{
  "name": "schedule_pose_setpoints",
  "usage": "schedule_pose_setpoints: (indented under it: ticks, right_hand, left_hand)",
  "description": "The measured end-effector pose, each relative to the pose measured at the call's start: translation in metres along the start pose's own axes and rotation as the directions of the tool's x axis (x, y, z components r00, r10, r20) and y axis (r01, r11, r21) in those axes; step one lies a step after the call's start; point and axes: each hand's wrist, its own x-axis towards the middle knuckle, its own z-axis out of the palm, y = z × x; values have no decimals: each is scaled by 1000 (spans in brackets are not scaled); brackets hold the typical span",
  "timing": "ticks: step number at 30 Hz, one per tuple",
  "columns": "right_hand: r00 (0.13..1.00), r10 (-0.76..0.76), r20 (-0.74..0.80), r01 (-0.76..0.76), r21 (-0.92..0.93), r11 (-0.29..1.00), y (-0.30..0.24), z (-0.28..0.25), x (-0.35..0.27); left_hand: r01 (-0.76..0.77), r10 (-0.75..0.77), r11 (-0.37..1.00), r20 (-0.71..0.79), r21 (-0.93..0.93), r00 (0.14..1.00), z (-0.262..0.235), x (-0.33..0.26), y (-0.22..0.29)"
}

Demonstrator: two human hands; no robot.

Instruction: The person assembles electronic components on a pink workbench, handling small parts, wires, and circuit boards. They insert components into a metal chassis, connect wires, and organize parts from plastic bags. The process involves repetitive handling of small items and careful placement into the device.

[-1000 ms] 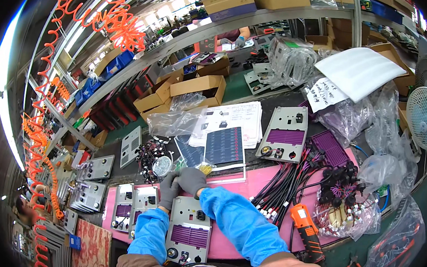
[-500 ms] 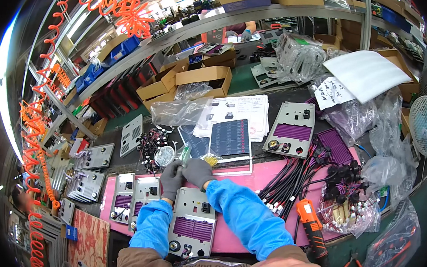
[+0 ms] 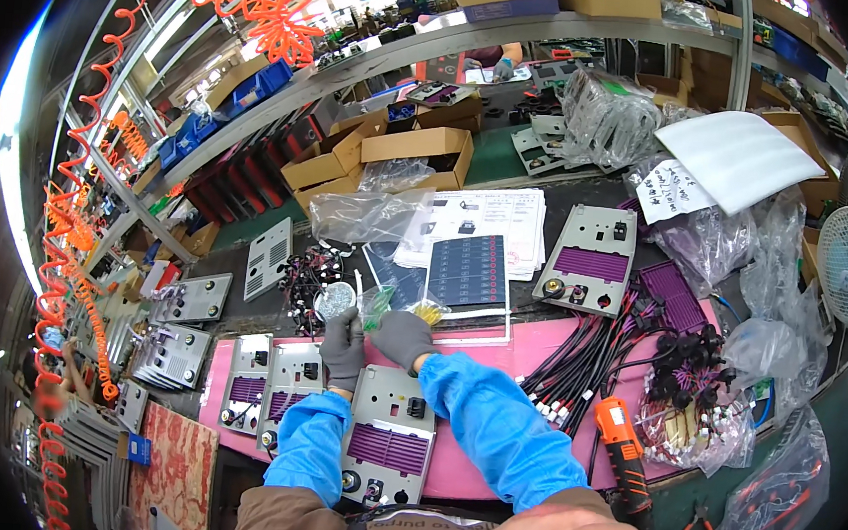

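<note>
Nearest, the grey panel (image 3: 390, 442) lay on the pink mat (image 3: 468, 468), with neither hand on it. Just beyond, I saw the hands had drawn apart: the left hand (image 3: 344, 350) had reached the near edge of the bowl (image 3: 333, 303), while the right hand (image 3: 402, 340) stayed curled beside a green bag (image 3: 378, 306). I couldn't tell whether either gripped anything. The work, I judged, centred on small parts. Farther off lay a dark blue sheet (image 3: 468, 273).
</note>
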Motion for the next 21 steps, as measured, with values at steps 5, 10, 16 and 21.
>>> schedule_pose_setpoints:
  ticks: [5,10,16,21]
  right_hand:
    - [998,55,28,-55,-3,998,-9,-7,-2]
    - [990,-31,-141,24,-48,999,7,15,6]
    - [987,-49,-153,39,-66,997,11,19,7]
    - [990,-45,-137,38,-54,998,8,19,7]
  left_hand:
    - [-111,111,987,4,113,994,-6,1,9]
    - [-195,203,966,-33,167,979,-2,4,8]
    - [-177,186,968,-31,180,982,1,3,4]
    - [-125,127,978,-5,167,992,0,2,3]
